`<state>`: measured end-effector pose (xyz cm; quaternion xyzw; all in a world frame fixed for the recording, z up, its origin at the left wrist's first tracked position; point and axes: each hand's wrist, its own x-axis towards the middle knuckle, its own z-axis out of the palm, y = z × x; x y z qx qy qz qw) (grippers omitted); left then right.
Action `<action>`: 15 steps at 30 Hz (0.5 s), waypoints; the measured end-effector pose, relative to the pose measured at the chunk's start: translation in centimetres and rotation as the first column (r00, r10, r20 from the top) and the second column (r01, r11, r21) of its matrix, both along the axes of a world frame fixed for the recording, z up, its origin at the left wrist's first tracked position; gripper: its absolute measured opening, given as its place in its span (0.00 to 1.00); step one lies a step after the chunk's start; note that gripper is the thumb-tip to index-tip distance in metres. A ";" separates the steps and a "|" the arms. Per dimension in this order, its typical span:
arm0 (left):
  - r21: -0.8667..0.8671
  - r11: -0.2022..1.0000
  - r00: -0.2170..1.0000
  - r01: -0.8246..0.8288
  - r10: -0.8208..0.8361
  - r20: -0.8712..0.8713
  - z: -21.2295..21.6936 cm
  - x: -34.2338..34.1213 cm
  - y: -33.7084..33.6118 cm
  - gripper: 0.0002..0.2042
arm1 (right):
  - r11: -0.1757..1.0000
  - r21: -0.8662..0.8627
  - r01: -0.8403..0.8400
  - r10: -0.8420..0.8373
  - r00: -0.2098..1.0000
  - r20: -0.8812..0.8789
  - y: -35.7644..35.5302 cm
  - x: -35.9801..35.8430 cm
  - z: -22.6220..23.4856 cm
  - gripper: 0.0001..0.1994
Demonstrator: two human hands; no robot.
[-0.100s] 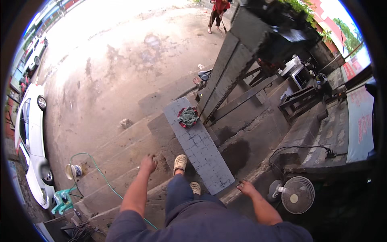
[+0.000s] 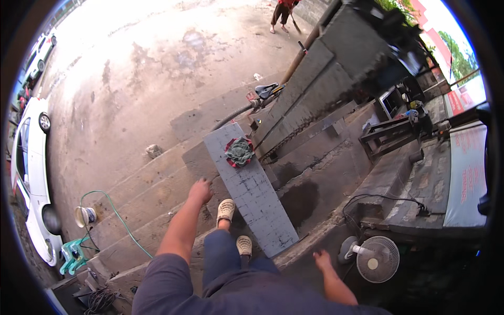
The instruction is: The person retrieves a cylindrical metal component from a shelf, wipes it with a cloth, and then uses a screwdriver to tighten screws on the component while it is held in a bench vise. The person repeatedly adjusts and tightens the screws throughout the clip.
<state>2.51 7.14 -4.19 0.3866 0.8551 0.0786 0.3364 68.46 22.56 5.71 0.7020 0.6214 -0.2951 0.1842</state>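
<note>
My left hand (image 2: 200, 190) hangs in the air left of a long grey board (image 2: 257, 202), loosely open with nothing visible in it. Past the board's near end, my right hand (image 2: 323, 259) is held out beside a fan, fingers somewhat apart and no object seen in them. A crumpled grey-green cloth (image 2: 240, 152) with red fabric under it lies on the far part of the board. My feet, in beige clogs (image 2: 226, 210), are on the steps at the board's left side. Neither hand touches the board or the cloth.
A standing fan (image 2: 377, 260) is at right. Concrete steps (image 2: 152, 181) descend leftward, with a green hose (image 2: 118, 210) and a white bucket (image 2: 85, 216). A concrete pillar (image 2: 315, 79) rises beyond the board; a bicycle saddle (image 2: 266, 90) shows behind it. A person (image 2: 283, 13) holds a broom far off.
The view has shifted, so the board and cloth sit slightly further left. My left hand has swung forward toward the board, and my right hand has drawn back nearer the fan.
</note>
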 end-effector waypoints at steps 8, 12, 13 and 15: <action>0.091 0.987 0.975 0.134 -0.115 -0.188 -13.0 0.9 22.5 0.31 | 0.875 -0.482 0.045 0.111 0.951 0.290 -9.4 0.0 6.7 0.33; 0.171 0.976 0.976 0.133 -0.099 -0.192 -16.5 0.7 22.7 0.19 | 0.866 -0.499 -0.013 0.083 0.990 0.117 -10.7 -3.5 5.7 0.33; 0.312 0.936 0.966 0.164 -0.089 -0.241 -16.5 0.7 21.3 0.16 | 0.879 -0.465 -0.102 0.147 0.987 0.061 -10.3 -4.8 4.7 0.32; 0.320 0.947 1.000 -0.010 0.005 0.017 -15.0 0.8 20.4 0.17 | 0.922 -0.361 -0.140 0.123 0.990 -0.069 -8.5 -8.0 3.0 0.32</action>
